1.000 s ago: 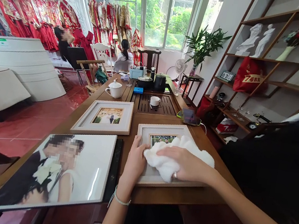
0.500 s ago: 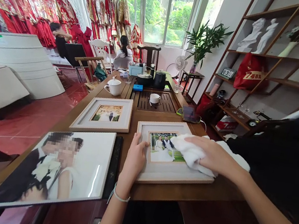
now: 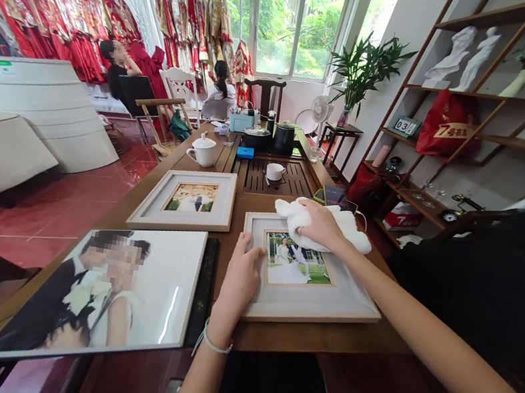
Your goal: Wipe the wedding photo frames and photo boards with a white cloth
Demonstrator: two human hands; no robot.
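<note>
A picture frame (image 3: pixel 314 306) with a wedding photo lies flat on the wooden table (image 3: pixel 277 343) in front of me. My left hand (image 3: pixel 241 277) grips its left edge, thumb on the face and fingers around the side. Bunched under my right hand (image 3: pixel 322 226) is a white cloth (image 3: pixel 356 232), pressed on the frame's far border and covering part of the photo's top edge. Left of it sit a second picture frame (image 3: pixel 227 207) and, nearer to me, a large glossy photo panel (image 3: pixel 160 287) of a couple.
Behind the frames stand a lidded white teapot (image 3: pixel 203 151), a small white cup (image 3: pixel 275 171) on a slatted tea tray (image 3: pixel 253 178) and a phone (image 3: pixel 335 196) on a cable. A person in dark clothing (image 3: pixel 473 295) is at the right. Shelves (image 3: pixel 517 102) line the right wall.
My right hand has moved the cloth from the frame's right side up and left to its far border, uncovering the photo's right part. My left hand keeps its grip.
</note>
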